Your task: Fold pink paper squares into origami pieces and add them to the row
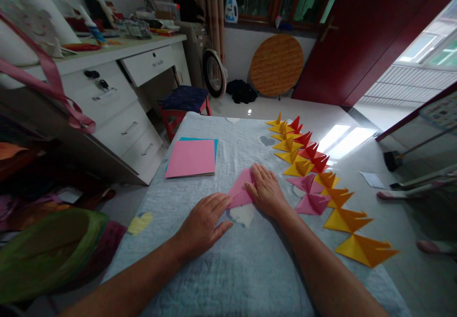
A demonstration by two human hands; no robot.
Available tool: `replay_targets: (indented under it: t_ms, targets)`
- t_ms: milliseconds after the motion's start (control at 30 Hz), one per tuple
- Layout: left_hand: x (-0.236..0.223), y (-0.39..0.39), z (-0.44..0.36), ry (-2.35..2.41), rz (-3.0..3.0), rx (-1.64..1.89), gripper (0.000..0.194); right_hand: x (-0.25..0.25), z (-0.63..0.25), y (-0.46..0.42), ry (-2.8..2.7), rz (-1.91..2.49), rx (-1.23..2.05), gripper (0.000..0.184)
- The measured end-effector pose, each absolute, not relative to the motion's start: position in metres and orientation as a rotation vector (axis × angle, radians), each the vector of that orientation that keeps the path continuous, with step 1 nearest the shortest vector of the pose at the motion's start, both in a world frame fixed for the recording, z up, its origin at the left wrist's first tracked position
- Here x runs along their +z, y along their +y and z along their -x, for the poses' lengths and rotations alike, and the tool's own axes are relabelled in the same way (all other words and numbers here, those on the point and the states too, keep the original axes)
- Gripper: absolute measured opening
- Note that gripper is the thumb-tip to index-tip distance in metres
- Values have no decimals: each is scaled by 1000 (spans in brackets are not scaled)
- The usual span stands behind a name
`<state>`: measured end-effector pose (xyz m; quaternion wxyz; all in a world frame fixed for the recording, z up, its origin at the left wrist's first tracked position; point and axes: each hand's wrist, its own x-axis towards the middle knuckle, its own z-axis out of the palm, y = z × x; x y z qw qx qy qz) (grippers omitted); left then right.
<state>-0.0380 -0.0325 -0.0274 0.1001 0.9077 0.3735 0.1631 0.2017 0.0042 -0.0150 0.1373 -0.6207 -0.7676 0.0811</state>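
A folded piece of pink paper (241, 189) lies on the cloth-covered table between my two hands. My left hand (204, 219) rests with its fingers stretched out, the fingertips touching the paper's lower left corner and the thumb held apart. Flat over the right part of the paper lies my right hand (264, 189), its fingers extended and hiding that edge. To the left is a stack of pink square sheets (192, 158) with a blue sheet (216, 146) showing beneath. Folded pink paper figures (312, 203) stand to the right of my right hand.
Several yellow paper figures (364, 249) and red paper figures (316, 154) line the table's right side. A stool (185, 99) stands beyond the far left edge, near a white desk (117, 112). A green basket (53, 255) sits at the lower left.
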Motion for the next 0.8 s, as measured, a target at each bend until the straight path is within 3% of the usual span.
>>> replay_targets:
  t_ms: [133, 267, 400, 433, 667, 800]
  targets:
    - [-25, -29, 36, 1288, -2575, 578, 48, -8, -215, -1, -1937, 1865, 335, 45]
    - [-21, -25, 32, 1305, -2533, 587, 40, 4, -223, -9, -1831, 1880, 694, 40]
    - [-18, -23, 31, 1296, -2489, 604, 32, 10, -223, -18, -1900, 1816, 904, 7]
    - [-18, -22, 31, 1295, -2471, 616, 31, 9, -222, -21, -1924, 1785, 906, 7]
    - [-15, -16, 30, 1274, -2265, 751, 29, -4, -208, -45, -2048, 1393, 432, 23]
    - [-14, -10, 30, 1313, -2136, 772, 29, -7, -196, -52, -2155, 1093, 274, 22]
